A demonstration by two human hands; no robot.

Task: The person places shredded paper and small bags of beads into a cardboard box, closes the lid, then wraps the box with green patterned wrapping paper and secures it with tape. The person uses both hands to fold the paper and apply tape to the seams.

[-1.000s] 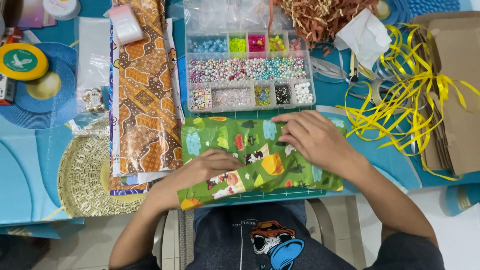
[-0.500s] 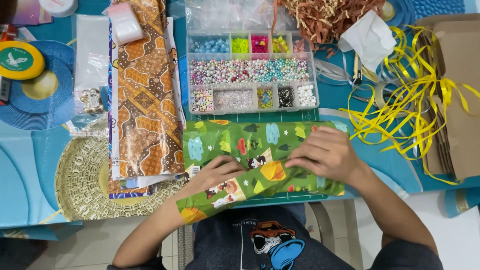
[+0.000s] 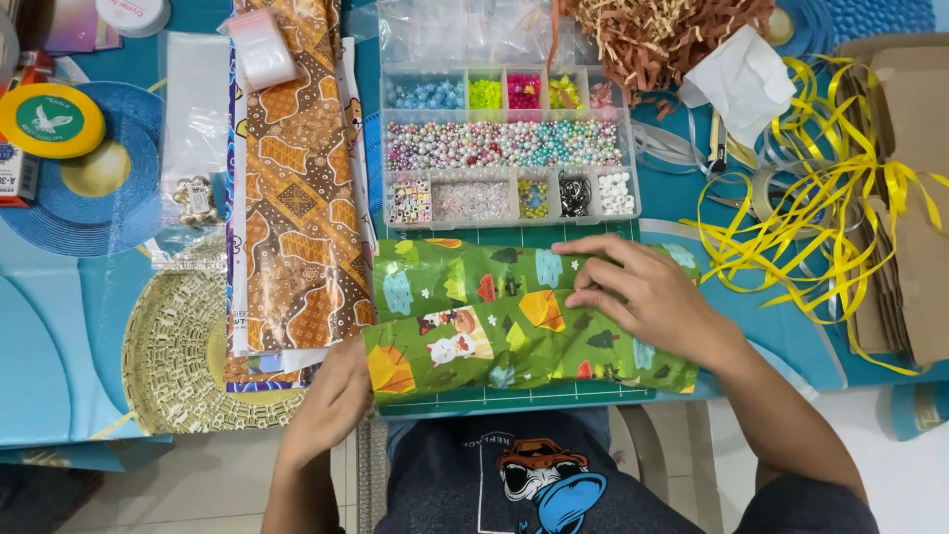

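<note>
A: Surface: blue counter (image 3: 59,336), crowded with craft supplies; a green cutting mat's edge shows under the work.

B: Position of the wrapped parcel?

A: One green-patterned wrapped parcel (image 3: 474,316) lies at the near edge, long axis left to right. Right hand (image 3: 643,297) lies flat on its right half, fingers spread, pressing, not clenched. Left hand (image 3: 331,396) is at the parcel's left end, touching the corner; its grip is hidden, cannot tell.

B: Counts?

A: Two hands, one parcel, one clear bead organiser (image 3: 509,148) just behind it, one stack of batik paper (image 3: 292,198) to its left, yellow ribbon (image 3: 820,218) to its right.
</note>
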